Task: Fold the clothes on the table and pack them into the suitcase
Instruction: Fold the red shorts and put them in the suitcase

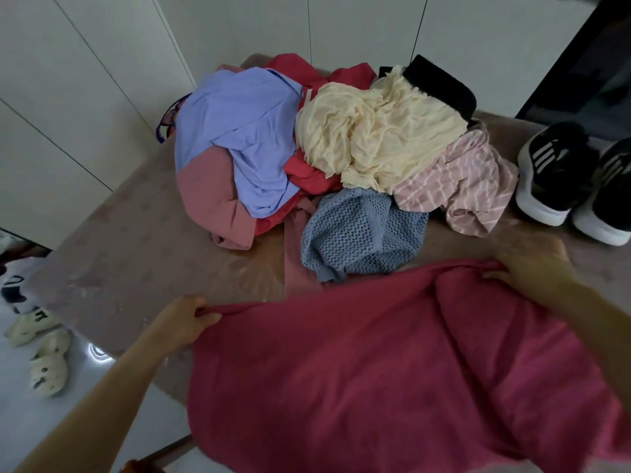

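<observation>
While each hand, left (182,319) and right (532,264), pinches it, the crimson garment (375,363) spreads.

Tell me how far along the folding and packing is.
Early. Done: nothing visibly; no folded garment shows, and no suitcase is in view. In hand: left hand and right hand each grip the top edge of the dark pink garment, spread over the near edge of the table. Left: the pile behind it, including the blue knit and cream fabric, lies unfolded.
</observation>
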